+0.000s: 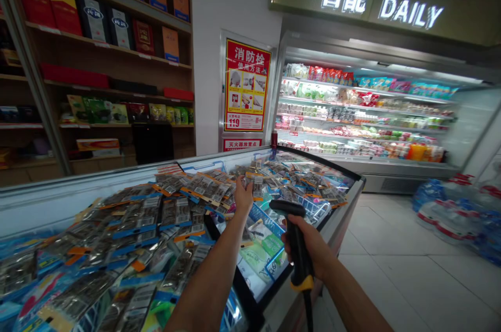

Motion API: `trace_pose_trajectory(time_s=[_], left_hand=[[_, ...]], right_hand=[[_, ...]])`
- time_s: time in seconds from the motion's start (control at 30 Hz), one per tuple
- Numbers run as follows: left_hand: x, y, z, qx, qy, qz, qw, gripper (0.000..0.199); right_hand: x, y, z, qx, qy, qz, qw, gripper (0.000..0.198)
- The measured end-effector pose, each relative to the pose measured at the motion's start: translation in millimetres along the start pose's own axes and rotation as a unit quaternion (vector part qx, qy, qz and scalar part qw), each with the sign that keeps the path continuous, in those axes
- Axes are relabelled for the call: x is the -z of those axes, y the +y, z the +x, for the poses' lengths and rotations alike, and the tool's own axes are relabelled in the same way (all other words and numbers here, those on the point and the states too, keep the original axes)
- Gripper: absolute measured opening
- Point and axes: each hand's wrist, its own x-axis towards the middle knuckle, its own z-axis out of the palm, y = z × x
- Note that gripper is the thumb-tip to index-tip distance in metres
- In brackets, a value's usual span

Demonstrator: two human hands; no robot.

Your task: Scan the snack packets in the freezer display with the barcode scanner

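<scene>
The left hand (243,196) is stretched forward over the chest freezer (340,222), and its fingers are bent close to each other at one flat packet (258,187); whether they pinch it or only touch it, I cannot tell. This packet lies just to the right of these fingertips, with its long axis pointing roughly away from the person, and the left hand is the nearer of the two. The right hand (303,240) is closed around the grip of a black and yellow scanner (300,256), which stands nearly upright; its head is above the right hand, with one end directed to the left, and its cable (309,313) hangs below. From the left hand, the scanner head is on the right and nearer to the person, apart from the packet. A big heap of similar packets (136,214) spreads to the left of the left hand; their printing is too small for me to read. Beyond the left hand, a red and yellow poster (247,85) shows "消防栓", "使用方法" and "119", and under it a red sign (241,144) says "灭火器放置点". Far beyond the right hand, the lit sign (410,11) reads "日配" and "DAILY".
</scene>
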Motion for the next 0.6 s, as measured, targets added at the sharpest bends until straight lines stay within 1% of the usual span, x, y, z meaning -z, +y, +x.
trace_pose_trajectory(time_s=[0.1,0.17,0.2,0.27,0.33,0.4,0.5,0.6], left_hand=[[0.4,1.9,-0.8,-0.054,-0.036,0.041,0.997,0.016],[-1.4,1.2,-2.4,-0.046,-0.073,0.042,0.995,0.016],[-2.4,0.7,-3.3,-0.043,-0.086,0.040,0.995,0.022],[-4.1,0.3,-5.1,-0.052,-0.093,0.036,0.994,0.040],[-4.7,1.0,-6.4,-0.070,-0.095,0.036,0.992,0.051],[-4.3,2.5,-7.0,-0.077,-0.109,0.043,0.990,0.054],[-2.4,4.4,-6.9,-0.096,-0.130,0.079,0.984,0.051],[-0.6,5.0,-7.2,-0.124,-0.131,0.103,0.978,0.052]], right_hand=[[-1.9,-5.8,4.6,-0.006,0.008,0.013,1.000,0.020],[-2.3,-9.1,7.5,-0.001,0.014,0.017,1.000,0.020],[-2.0,-10.4,8.6,0.005,0.016,0.019,1.000,0.020],[-0.5,-12.4,9.9,0.013,0.015,0.022,1.000,0.020],[2.3,-13.9,10.2,0.015,0.012,0.025,1.000,0.019],[5.8,-15.2,9.8,0.015,0.011,0.028,0.999,0.019],[11.8,-16.9,8.6,0.017,0.019,0.026,0.999,0.019],[16.4,-18.8,6.4,0.025,0.033,0.024,0.999,0.019]])
